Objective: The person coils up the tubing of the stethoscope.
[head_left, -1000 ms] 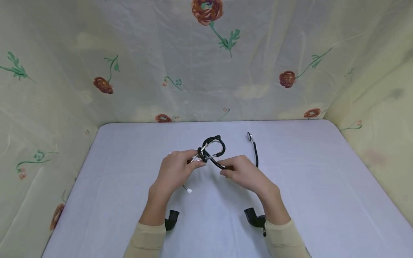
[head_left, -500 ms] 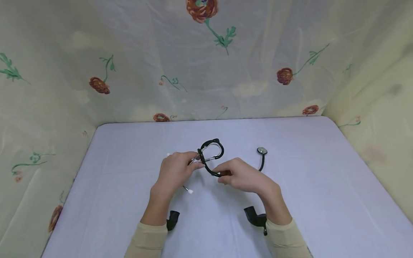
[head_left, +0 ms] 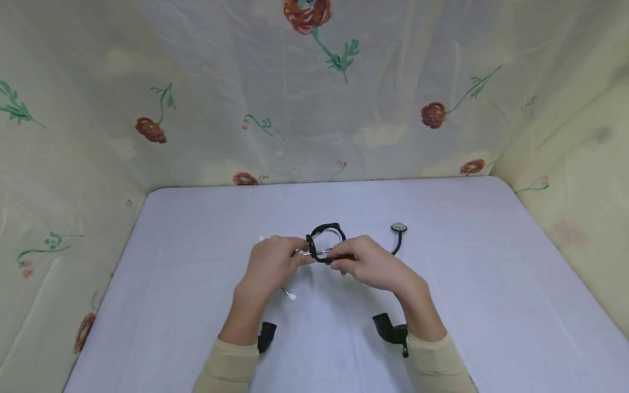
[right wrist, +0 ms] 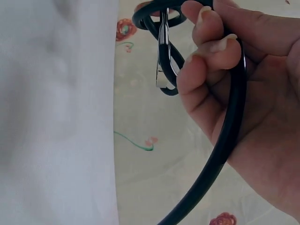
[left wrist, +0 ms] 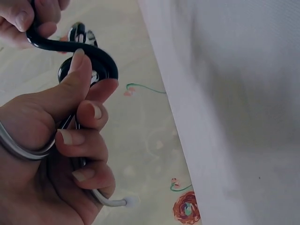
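Note:
A stethoscope with black tubing (head_left: 336, 225) is held up over the table between both hands. My left hand (head_left: 272, 265) grips its metal ear tubes (left wrist: 110, 201), thumb pressing where the tubing wraps round them. White ear tips (head_left: 292, 297) stick out on either side of that hand. Close beside it, my right hand (head_left: 368, 265) pinches the tubing at the bottom of the loop. From that hand the tubing (right wrist: 229, 131) runs across the palm, and the round chest piece (head_left: 399, 227) shows past its far side. Fingers partly hide the metal tubes.
A white-covered table (head_left: 196, 229) lies below, with a flower-patterned curtain (head_left: 206, 147) round its back and sides. Black curved pieces (head_left: 390, 330) show beside both wrists, near the beige sleeves (head_left: 231, 363).
The loop of tubing has dropped a little and my right hand has drawn closer to the left. The chest piece has swung right and lower, turning its flat face up.

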{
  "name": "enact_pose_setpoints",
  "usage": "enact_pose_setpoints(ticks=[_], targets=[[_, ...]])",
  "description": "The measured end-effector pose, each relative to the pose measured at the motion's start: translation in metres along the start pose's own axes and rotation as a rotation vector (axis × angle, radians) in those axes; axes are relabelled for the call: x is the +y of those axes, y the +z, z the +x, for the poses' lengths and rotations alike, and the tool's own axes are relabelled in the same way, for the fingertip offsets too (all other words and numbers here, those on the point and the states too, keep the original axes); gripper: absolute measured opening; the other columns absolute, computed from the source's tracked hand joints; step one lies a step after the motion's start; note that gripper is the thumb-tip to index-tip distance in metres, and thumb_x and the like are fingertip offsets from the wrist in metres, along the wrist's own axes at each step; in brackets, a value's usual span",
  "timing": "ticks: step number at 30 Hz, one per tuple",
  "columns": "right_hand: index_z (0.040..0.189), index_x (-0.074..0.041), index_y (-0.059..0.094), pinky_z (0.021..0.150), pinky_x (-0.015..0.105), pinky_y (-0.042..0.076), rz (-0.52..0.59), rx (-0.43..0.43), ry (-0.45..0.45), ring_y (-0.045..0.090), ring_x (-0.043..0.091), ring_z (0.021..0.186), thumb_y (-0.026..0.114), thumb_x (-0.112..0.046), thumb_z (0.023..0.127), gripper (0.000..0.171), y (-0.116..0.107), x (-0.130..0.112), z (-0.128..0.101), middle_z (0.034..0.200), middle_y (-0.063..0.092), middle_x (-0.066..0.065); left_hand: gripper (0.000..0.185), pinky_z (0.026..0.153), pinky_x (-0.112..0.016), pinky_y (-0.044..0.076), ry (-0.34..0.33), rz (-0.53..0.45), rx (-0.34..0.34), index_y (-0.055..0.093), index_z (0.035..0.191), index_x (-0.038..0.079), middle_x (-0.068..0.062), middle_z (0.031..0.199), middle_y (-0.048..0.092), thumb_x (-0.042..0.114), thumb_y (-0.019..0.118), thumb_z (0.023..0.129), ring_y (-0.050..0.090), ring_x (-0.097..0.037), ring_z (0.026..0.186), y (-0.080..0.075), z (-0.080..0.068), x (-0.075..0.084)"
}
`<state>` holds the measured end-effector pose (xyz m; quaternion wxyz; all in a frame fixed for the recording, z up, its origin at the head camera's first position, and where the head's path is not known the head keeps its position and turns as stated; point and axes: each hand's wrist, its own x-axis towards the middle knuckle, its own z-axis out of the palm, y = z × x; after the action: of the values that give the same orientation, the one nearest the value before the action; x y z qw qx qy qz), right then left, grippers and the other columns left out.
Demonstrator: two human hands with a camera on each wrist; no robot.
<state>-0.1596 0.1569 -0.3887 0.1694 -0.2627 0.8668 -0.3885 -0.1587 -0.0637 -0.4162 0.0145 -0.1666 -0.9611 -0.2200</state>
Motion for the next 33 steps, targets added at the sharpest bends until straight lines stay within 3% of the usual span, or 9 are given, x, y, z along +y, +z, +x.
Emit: enact_pose_setpoints(ticks=[8, 14, 19, 23, 28, 33], targets=[[0.088, -0.016, 0.077, 0.061, 0.024, 0.046, -0.027, 0.225, -0.087, 0.055, 0.011, 0.068, 0.076, -0.016, 0.087, 0.001, -0.002, 0.002, -0.001, 0.080, 0.069, -0.005, 0.016, 0.058, -0.026, 0.040, 0.074, -0.054, -0.183, 0.076, 0.098, 0.032, 0.015, 0.073, 0.065, 0.042, 0.075, 0.085, 0.052, -0.006, 0.063, -0.003, -0.002, 0.004], [0.078, -0.021, 0.073, 0.059, 0.023, 0.042, 0.001, 0.355, -0.119, 0.052, 0.011, 0.067, 0.083, -0.019, 0.080, 0.010, -0.006, 0.009, -0.001, 0.074, 0.065, -0.007, 0.013, 0.057, -0.025, 0.041, 0.126, -0.112, -0.238, 0.076, 0.096, 0.032, 0.014, 0.071, 0.063, 0.041, 0.076, 0.085, 0.051, -0.006, 0.063, -0.003, -0.004, 0.011], [0.080, -0.024, 0.073, 0.064, 0.027, 0.045, -0.003, 0.348, -0.113, 0.054, 0.012, 0.073, 0.083, -0.029, 0.078, 0.011, -0.009, 0.017, 0.001, 0.077, 0.065, -0.008, 0.013, 0.058, -0.023, 0.040, 0.158, -0.155, -0.268, 0.076, 0.093, 0.031, 0.013, 0.072, 0.066, 0.042, 0.075, 0.085, 0.050, -0.005, 0.063, -0.005, -0.006, 0.017], [0.083, -0.023, 0.074, 0.071, 0.029, 0.048, 0.101, 0.293, -0.067, 0.057, 0.014, 0.078, 0.082, -0.031, 0.081, 0.012, -0.013, 0.026, 0.001, 0.080, 0.066, -0.004, 0.011, 0.056, -0.023, 0.038, 0.186, -0.228, -0.309, 0.075, 0.090, 0.032, 0.014, 0.072, 0.067, 0.042, 0.074, 0.086, 0.047, -0.005, 0.061, -0.009, -0.007, 0.020], [0.088, -0.008, 0.074, 0.072, 0.032, 0.052, 0.262, 0.247, -0.043, 0.059, 0.015, 0.076, 0.079, -0.019, 0.085, 0.013, -0.017, 0.036, 0.000, 0.083, 0.068, 0.000, 0.006, 0.056, -0.022, 0.038, 0.207, -0.341, -0.374, 0.074, 0.088, 0.035, 0.017, 0.064, 0.059, 0.040, 0.075, 0.086, 0.048, -0.004, 0.059, -0.010, -0.008, 0.022], [0.088, -0.002, 0.072, 0.072, 0.034, 0.053, 0.346, 0.210, -0.075, 0.058, 0.013, 0.074, 0.076, -0.009, 0.086, 0.008, -0.019, 0.041, -0.003, 0.081, 0.068, -0.004, 0.012, 0.053, -0.022, 0.035, 0.239, -0.404, -0.412, 0.069, 0.078, 0.033, 0.014, 0.056, 0.050, 0.039, 0.074, 0.087, 0.045, -0.003, 0.054, -0.012, -0.009, 0.025]])
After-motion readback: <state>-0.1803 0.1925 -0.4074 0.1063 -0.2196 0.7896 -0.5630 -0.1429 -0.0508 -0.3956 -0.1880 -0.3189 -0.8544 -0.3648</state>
